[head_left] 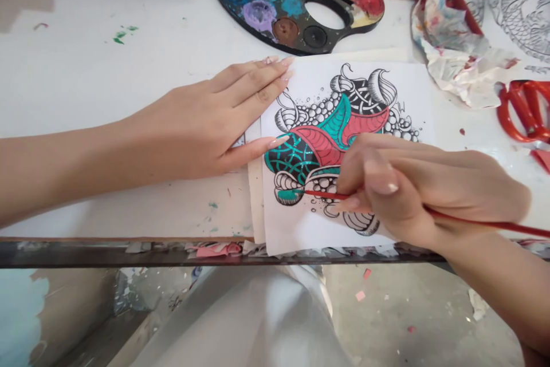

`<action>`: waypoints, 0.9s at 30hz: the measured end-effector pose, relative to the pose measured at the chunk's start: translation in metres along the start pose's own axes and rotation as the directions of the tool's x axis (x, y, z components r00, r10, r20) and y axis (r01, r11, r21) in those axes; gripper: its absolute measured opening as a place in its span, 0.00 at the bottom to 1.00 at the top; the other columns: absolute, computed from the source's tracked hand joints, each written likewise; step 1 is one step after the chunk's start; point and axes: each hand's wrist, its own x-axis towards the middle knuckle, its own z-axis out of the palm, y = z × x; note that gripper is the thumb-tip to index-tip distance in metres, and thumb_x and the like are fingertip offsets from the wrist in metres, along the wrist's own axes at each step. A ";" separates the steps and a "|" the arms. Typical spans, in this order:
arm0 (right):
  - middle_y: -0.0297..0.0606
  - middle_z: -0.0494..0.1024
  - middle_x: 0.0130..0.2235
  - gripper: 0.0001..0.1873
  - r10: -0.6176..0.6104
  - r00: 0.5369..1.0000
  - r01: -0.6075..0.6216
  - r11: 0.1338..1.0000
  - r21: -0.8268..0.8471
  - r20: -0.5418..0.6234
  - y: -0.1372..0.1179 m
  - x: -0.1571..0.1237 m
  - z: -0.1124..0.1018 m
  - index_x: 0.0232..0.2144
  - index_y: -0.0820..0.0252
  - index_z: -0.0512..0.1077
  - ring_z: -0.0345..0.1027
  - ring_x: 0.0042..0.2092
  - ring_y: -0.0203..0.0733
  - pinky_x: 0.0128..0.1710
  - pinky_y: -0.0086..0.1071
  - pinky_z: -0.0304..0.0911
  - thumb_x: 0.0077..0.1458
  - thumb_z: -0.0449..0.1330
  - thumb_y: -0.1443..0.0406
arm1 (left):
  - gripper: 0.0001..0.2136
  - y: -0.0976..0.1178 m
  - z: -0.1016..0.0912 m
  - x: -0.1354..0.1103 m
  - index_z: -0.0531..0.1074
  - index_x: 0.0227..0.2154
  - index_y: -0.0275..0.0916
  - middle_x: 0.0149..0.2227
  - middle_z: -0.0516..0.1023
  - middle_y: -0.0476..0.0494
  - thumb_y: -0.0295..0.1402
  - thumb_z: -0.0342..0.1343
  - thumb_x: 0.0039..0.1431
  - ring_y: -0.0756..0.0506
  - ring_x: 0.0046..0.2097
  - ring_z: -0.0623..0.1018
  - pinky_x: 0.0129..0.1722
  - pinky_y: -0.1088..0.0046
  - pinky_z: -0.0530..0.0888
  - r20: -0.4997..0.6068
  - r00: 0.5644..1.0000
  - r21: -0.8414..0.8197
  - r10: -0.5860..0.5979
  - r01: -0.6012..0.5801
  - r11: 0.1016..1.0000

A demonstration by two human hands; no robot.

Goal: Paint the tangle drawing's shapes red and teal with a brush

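Left hand (193, 121) lies flat, fingers open, pinning the paper (412, 92) just under them; right hand (412, 189) pinches a red brush (481, 221), its tip just beyond the fingers on teal paint (292, 194). Firm pinning helps keep edges clean.

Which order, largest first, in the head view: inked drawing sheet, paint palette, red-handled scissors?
1. Inked drawing sheet and paint palette: too alike to rank, palette cropped by frame.
2. Red-handled scissors, also cropped.
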 end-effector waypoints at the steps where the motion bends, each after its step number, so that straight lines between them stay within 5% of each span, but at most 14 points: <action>1: 0.30 0.68 0.24 0.28 -0.002 1.000 0.002 1.000 -0.018 -0.019 0.000 -0.001 0.002 0.28 0.54 0.59 0.64 0.25 0.35 0.27 0.34 0.63 0.88 0.47 0.59 | 0.43 0.000 0.000 0.000 0.51 0.84 0.30 0.87 0.50 0.38 0.59 0.34 0.81 0.34 0.87 0.55 0.86 0.50 0.61 -0.003 1.000 0.004 0.007 -0.007 1.000; 6: 0.32 0.71 0.25 0.31 0.039 0.998 -0.040 0.998 0.044 0.044 -0.003 0.003 -0.004 0.28 0.55 0.65 0.67 0.28 0.35 0.31 0.31 0.68 0.88 0.44 0.56 | 0.42 -0.002 0.002 -0.002 0.49 0.84 0.32 0.87 0.51 0.38 0.58 0.34 0.82 0.34 0.87 0.55 0.85 0.50 0.62 -0.022 0.999 0.041 0.029 -0.028 0.999; 8: 0.36 0.76 0.29 0.31 0.051 0.968 -0.066 0.997 0.050 0.247 -0.005 0.006 -0.010 0.29 0.56 0.70 0.72 0.32 0.36 0.36 0.32 0.72 0.88 0.45 0.58 | 0.41 -0.003 0.003 -0.003 0.48 0.85 0.34 0.87 0.51 0.38 0.58 0.34 0.83 0.34 0.87 0.55 0.86 0.49 0.62 -0.021 0.999 0.047 0.035 -0.034 0.998; 11: 0.37 0.76 0.30 0.28 0.065 0.938 -0.080 0.996 0.029 0.341 -0.005 0.007 -0.014 0.30 0.57 0.69 0.71 0.32 0.37 0.34 0.34 0.69 0.87 0.47 0.61 | 0.40 -0.004 0.003 -0.003 0.47 0.85 0.34 0.88 0.50 0.38 0.57 0.35 0.83 0.34 0.87 0.54 0.86 0.51 0.60 -0.016 0.999 0.054 0.040 -0.039 0.998; 16: 0.30 0.64 0.24 0.27 0.001 1.000 -0.001 0.999 0.048 0.001 0.000 0.000 -0.003 0.29 0.53 0.57 0.61 0.25 0.36 0.28 0.36 0.59 0.87 0.46 0.59 | 0.41 -0.008 0.004 -0.003 0.45 0.84 0.30 0.87 0.49 0.31 0.57 0.32 0.84 0.32 0.87 0.53 0.85 0.48 0.62 -0.004 0.995 0.096 0.102 -0.102 0.990; 27: 0.29 0.61 0.24 0.27 -0.007 1.000 0.008 1.000 0.013 -0.026 0.001 -0.002 0.005 0.28 0.53 0.55 0.59 0.26 0.35 0.28 0.36 0.59 0.87 0.47 0.60 | 0.40 -0.008 0.005 -0.005 0.43 0.84 0.30 0.87 0.50 0.30 0.56 0.32 0.85 0.33 0.87 0.53 0.85 0.49 0.62 -0.014 0.993 0.157 0.121 -0.117 0.981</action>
